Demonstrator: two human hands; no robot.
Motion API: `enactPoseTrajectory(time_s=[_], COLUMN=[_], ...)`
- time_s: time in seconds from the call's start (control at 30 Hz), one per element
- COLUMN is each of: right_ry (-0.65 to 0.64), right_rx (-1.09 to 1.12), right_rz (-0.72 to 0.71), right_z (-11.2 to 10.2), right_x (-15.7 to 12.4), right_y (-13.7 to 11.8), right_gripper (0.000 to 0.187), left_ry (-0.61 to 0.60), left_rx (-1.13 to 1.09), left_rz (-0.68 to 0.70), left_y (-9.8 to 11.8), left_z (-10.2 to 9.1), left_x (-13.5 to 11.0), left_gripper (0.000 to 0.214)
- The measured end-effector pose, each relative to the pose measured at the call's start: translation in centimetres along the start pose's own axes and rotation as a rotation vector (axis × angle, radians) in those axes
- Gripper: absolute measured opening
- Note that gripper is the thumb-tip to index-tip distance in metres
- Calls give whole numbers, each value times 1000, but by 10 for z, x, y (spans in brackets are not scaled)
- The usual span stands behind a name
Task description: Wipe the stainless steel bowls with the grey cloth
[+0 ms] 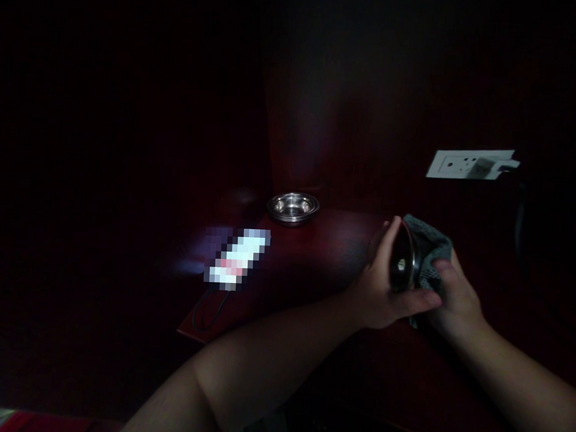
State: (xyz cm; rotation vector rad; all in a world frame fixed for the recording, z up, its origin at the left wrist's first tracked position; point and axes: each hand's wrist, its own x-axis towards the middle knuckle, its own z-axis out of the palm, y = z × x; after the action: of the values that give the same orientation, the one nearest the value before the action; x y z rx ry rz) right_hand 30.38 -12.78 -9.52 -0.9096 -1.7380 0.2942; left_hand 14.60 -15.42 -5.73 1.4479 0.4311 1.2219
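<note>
My left hand (384,290) grips a metal bowl (400,262) from its rounded outer side, with the thumb reaching over the rim. The bowl is tilted on edge, its opening facing right. Against that opening my right hand (459,300) presses a grey-green cloth (432,248), its fingers closed around the fabric. The cloth covers most of the bowl's inside. Farther back on the dark red tabletop (349,238) stands a small stack of shiny steel bowls (293,208), apart from both hands.
A lit, blurred-out phone (238,258) with a cable (210,314) sits left of the steel bowls. On the back wall is a white socket plate (469,163) with a plug (504,165) in it. The surroundings are very dark.
</note>
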Motion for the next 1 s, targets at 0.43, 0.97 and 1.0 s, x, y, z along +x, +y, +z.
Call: enactPoseTrajectory(time_s=[0.43, 0.97, 1.0], right_ry=[-84, -198, -198], right_rx=[-170, -215, -215], right_rz=[-233, -347, -344], right_z=[-9, -14, -14], right_x=[15, 22, 22], right_y=[-26, -29, -29], right_gripper=[68, 74, 74], left_ry=[101, 24, 19], left_rx=[-515, -531, -513], left_rz=[-264, -367, -374], left_y=[-21, -17, -18], left_z=[7, 0, -1], left_x=[17, 14, 14], left_gripper=[60, 43, 43])
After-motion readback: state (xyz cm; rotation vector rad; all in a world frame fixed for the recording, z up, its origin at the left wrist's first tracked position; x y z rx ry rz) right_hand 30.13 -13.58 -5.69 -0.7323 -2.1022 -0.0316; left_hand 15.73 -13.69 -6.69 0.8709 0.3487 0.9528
